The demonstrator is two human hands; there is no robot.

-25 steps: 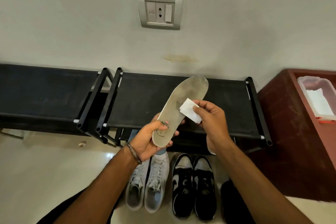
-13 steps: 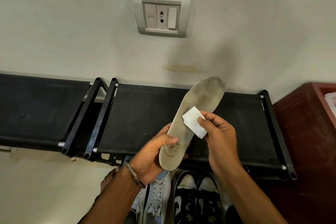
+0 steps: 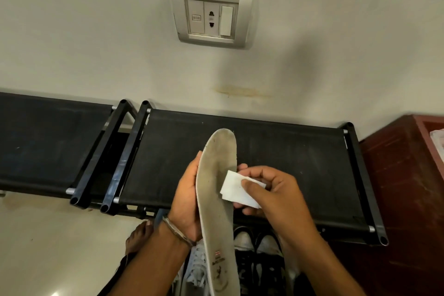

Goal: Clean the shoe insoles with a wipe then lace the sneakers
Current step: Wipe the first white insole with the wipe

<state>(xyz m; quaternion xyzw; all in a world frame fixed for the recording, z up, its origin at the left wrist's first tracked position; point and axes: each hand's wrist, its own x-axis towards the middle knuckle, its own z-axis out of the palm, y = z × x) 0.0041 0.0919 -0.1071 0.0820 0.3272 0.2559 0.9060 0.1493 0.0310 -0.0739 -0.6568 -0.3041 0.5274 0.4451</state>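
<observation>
A long, dirty off-white insole (image 3: 216, 199) stands almost upright in front of me, toe end up, with a small logo near its heel. My left hand (image 3: 186, 199) grips it from the left edge at mid-length. My right hand (image 3: 266, 192) pinches a folded white wipe (image 3: 240, 188) under the thumb and presses it against the insole's right side. White sneakers (image 3: 195, 271) and black-and-white sneakers (image 3: 259, 255) sit on the floor below, partly hidden by my arms and the insole.
A black fabric shoe rack (image 3: 276, 163) runs along the wall, with a second rack (image 3: 48, 146) at the left. A dark red cabinet (image 3: 403, 187) stands at the right. A wall socket plate (image 3: 211, 12) is above. My bare foot (image 3: 139, 238) rests on the pale floor.
The insole has swung from a rightward tilt to near upright and dropped lower. My left grip shifted from the heel to mid-length. The wipe now lies flatter against the insole's right side.
</observation>
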